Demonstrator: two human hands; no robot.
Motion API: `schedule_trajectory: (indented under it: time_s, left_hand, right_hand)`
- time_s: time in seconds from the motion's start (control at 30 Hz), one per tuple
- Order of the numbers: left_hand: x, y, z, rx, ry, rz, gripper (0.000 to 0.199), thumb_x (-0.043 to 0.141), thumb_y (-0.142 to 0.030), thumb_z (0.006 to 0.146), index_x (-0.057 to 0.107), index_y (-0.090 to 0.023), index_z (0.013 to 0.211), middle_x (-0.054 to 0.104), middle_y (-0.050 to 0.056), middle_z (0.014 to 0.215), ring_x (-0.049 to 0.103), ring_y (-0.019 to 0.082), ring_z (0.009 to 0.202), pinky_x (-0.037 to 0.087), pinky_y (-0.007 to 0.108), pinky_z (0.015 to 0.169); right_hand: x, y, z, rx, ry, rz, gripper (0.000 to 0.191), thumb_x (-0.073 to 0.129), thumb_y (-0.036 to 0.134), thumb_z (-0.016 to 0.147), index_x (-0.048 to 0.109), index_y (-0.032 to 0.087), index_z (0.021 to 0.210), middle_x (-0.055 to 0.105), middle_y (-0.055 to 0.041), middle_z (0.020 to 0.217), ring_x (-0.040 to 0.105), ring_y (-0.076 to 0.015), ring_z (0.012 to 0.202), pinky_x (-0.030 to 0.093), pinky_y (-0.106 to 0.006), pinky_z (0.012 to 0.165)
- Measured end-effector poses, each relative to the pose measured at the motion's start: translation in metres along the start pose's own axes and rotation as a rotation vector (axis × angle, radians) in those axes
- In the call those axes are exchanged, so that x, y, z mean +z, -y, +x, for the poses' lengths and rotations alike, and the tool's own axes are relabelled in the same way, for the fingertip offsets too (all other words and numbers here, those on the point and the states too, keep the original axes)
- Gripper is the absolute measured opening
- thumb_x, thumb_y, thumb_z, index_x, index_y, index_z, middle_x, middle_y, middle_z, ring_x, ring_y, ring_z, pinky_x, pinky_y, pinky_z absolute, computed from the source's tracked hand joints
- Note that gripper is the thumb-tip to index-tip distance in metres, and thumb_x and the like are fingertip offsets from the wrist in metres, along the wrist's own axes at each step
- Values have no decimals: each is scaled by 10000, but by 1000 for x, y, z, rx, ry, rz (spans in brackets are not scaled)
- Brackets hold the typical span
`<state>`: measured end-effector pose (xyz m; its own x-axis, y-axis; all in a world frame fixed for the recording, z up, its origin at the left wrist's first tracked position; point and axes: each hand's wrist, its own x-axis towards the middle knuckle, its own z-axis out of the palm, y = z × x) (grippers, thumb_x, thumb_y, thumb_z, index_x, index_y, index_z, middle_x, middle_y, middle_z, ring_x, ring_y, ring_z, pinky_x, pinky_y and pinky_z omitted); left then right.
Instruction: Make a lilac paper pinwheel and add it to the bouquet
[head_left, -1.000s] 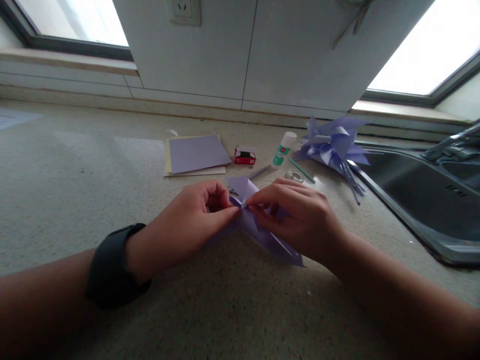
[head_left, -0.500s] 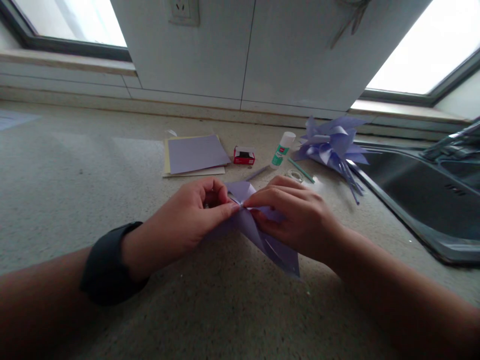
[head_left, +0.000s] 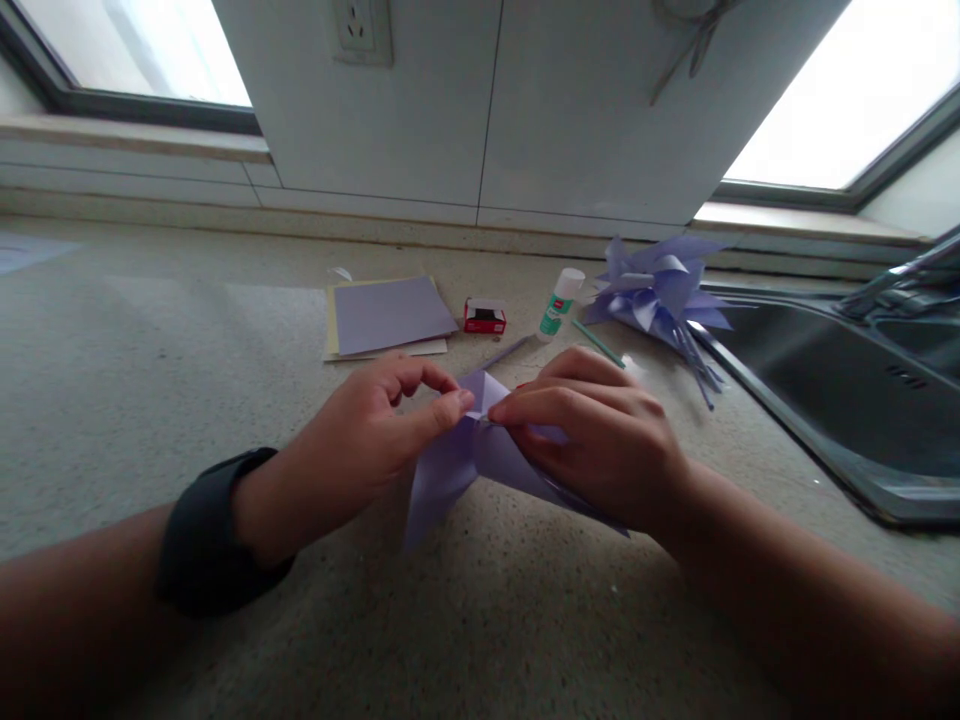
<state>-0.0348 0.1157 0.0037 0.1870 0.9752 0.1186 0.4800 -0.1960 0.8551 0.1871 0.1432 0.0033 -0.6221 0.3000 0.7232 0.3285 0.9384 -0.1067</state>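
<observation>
1. Pinwheel (head_left: 499, 455): purple paper, mid-view, between both hands, over the tabletop (head_left: 187, 380). Blades spread around the centre; lower ones angle toward the wearer. Right side partly covered by fingers. Can't tell if it rests on the surface or is lifted.
2. Left hand (head_left: 382, 420): forearm in from lower left, dark band (head_left: 217, 535) round the wrist. Index arched, thumb stretched out below it, both aimed at the pinwheel's centre. Other fingers mostly hidden.
3. Left grip: thumb and index tips together or almost so, at the upper left of the centre. Can't tell if paper is caught between them.
4. Right hand (head_left: 600, 430): forearm in from lower right, back of hand up, fingers bent and pointing left across the pinwheel.
5. Right grip: closed, grasping the pinwheel at its centre, index on top, thumb lower and partly hidden. Small pale bit at the index tip, too small to name.
6. Behind hands, left to right: sheets (head_left: 394, 315) stacked, red box (head_left: 484, 317), purple stick (head_left: 504, 354), glue stick (head_left: 561, 303), green stick (head_left: 600, 344), purple bundle (head_left: 656, 290) beside the sink (head_left: 847, 390).
</observation>
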Motion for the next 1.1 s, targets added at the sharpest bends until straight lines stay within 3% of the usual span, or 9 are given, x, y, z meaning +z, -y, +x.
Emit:
schedule_trajectory:
  time_s: [0.17, 0.37, 0.57, 0.87, 0.97, 1.1]
  left_hand:
    - [1, 4, 3, -102, 175, -188, 292, 682, -501, 851, 751, -224, 913, 723, 14, 900, 629, 190, 820, 450, 292, 705]
    - [-2, 5, 4, -202, 256, -443, 166, 767, -397, 809, 762, -239, 857, 713, -8, 851, 612, 143, 765, 444, 253, 680]
    - [-3, 9, 5, -210, 275, -446, 192, 796, -405, 778, 764, -226, 841, 713, 14, 921, 626, 165, 837, 457, 272, 724]
    - [-4, 5, 4, -230, 348, -474, 189, 769, -361, 783, 718, -188, 838, 670, 19, 891, 590, 152, 771, 433, 258, 667]
    - [-3, 4, 4, -194, 305, -397, 233, 741, -410, 808, 668, -194, 859, 633, -8, 824, 561, 140, 715, 400, 246, 617]
    - [-2, 4, 1, 36, 63, -79, 163, 654, -373, 884, 643, -213, 856, 590, -18, 804, 531, 152, 743, 406, 277, 662]
  right_hand:
    - [-2, 0, 1, -66, -29, -28, 108, 678, 121, 881, 677, 208, 945, 745, -25, 792, 624, -173, 750, 527, -326, 680]
    - [-5, -5, -2, -182, 24, -36, 151, 674, 140, 902, 665, 203, 1039, 780, -16, 915, 629, -177, 822, 511, -356, 735]
    - [-11, -4, -1, -221, 47, -49, 157, 631, 155, 923, 659, 218, 1064, 788, -11, 990, 624, -187, 837, 501, -376, 732]
    - [-17, 1, 4, -268, 85, -63, 161, 548, 166, 957, 674, 216, 1044, 785, -29, 1043, 621, -210, 832, 503, -391, 698]
    - [-13, 0, 3, -238, 63, -62, 157, 592, 157, 936, 669, 236, 1049, 786, -14, 997, 624, -199, 832, 501, -381, 715]
    - [-6, -2, 1, -122, -15, -74, 163, 676, 138, 893, 671, 251, 1011, 768, 4, 862, 614, -175, 794, 501, -349, 736]
